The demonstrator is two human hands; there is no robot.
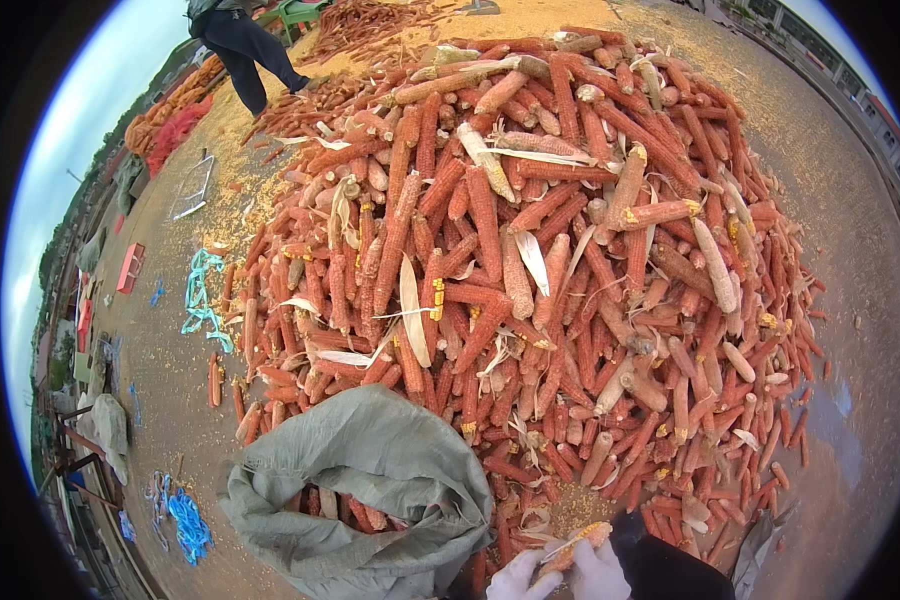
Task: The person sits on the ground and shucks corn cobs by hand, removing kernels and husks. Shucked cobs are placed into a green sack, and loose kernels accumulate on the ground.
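Note:
Low in the head view, a corn cob [578, 545] with pale orange kernels on it is between my two hands, which wear white gloves. My left hand [517, 580] closes on its lower end, and my right hand [600, 574] is wrapped round its side. Just left of my hands stands a grey-green woven sack [370, 440], its mouth open and its rim folded; several red cobs [365, 514] show inside. Ahead of me rises a big pile of reddish bare corn cobs [490, 240], a few with yellow kernels or pale husks on them.
Loose yellow kernels [540, 20] cover the ground behind the pile. A person in dark trousers [245, 55] stands at the far left. Blue twine [188, 525], turquoise strapping [198, 300] and a red box [130, 268] lie on the left. Dark cloth [660, 560] is beside my right hand.

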